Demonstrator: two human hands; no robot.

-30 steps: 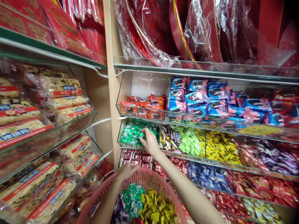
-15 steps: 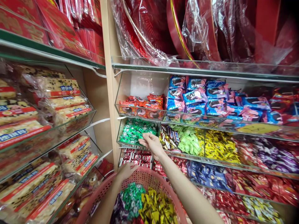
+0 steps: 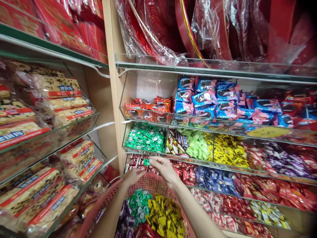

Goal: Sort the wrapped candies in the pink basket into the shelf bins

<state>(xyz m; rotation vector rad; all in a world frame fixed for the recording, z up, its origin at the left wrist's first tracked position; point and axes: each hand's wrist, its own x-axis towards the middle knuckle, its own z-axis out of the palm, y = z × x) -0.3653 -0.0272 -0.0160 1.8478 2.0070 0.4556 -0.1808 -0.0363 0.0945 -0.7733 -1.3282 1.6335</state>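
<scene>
My right hand [image 3: 162, 169] pinches a small green-wrapped candy [image 3: 146, 162] between thumb and fingertips, above the far rim of a pink plastic basket [image 3: 102, 206]. At that same rim is my left hand [image 3: 133, 177], its fingers stretched toward the right and no object visible in them. Whether it touches the rim I cannot tell. Inside the basket lie green candies [image 3: 140, 202], yellow candies [image 3: 166, 213], purple ones [image 3: 125, 218] and some red ones [image 3: 146, 231]. Beyond my hands, a clear shelf bin holds more green candies [image 3: 146, 137].
Clear bins to the right hold light green candies [image 3: 198, 145], yellow candies [image 3: 230, 152] and blue packets [image 3: 205, 96]. Wrapped pastry bars [image 3: 63, 87] fill the left shelves. A wooden upright [image 3: 114, 99] divides the two racks. Glass shelf edges [image 3: 218, 73] jut out above.
My right hand has drawn back and down from the green candy bin, now with a green candy in its fingertips. My left hand stays near the basket rim.
</scene>
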